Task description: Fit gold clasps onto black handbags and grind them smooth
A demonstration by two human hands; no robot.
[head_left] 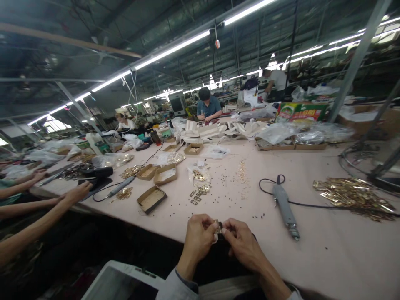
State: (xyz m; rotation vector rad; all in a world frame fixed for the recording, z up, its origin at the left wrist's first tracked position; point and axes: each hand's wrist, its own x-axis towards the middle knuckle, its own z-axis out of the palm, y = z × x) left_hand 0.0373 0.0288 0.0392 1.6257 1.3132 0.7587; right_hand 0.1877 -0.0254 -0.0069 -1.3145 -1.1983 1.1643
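My left hand [197,238] and my right hand [242,241] meet at the near edge of the long pale table [328,250]. Both pinch a small metal buckle part [218,226] between thumbs and fingertips. Just beyond my hands lie loose small metal buckles [200,191] and tiny dark screws [226,183] scattered on the table. A grey electric screwdriver [285,206] with a black cord lies to the right of my right hand.
A heap of gold metal parts [353,196] lies at the right. Open cardboard boxes [151,198] and a second screwdriver [121,186] sit at the left. Co-workers' arms [46,208] reach in from the left; another person [208,106] sits at the far end.
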